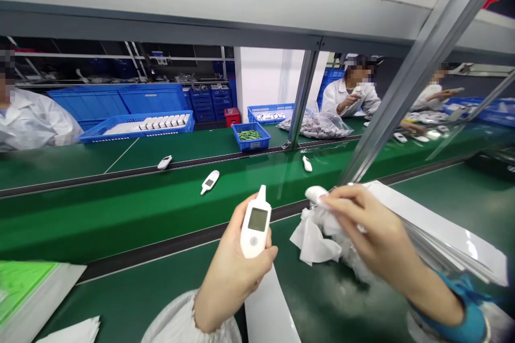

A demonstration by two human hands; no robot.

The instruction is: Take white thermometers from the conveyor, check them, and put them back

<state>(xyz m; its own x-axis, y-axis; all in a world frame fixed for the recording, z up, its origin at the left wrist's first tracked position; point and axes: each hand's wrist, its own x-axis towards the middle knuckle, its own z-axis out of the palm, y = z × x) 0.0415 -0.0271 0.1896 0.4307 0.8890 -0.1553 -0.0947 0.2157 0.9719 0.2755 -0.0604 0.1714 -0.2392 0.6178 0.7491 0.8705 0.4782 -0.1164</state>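
My left hand (237,262) is wrapped round a white ear thermometer (254,226). Its narrow probe points up, and its grey screen and round button face me. To the right, my right hand (370,225) pinches a small white rounded piece (316,194) between thumb and fingers; its kind I cannot make out. Under that hand lie crumpled white tissues (316,244) and some clear plastic film, partly hidden by the fingers. Further off on the green conveyor belt (120,198) rest several similar thermometers, among them one thermometer (210,182) ahead of my left hand and another (307,164) to the right.
A metal post (418,64) slants down on the right beside stacked white sheets (442,225). Across the belt stand a blue bin (251,143) of green pieces, a blue tray (137,127) and a plastic bag (317,124). Co-workers sit beyond. A shelf (201,5) spans overhead.
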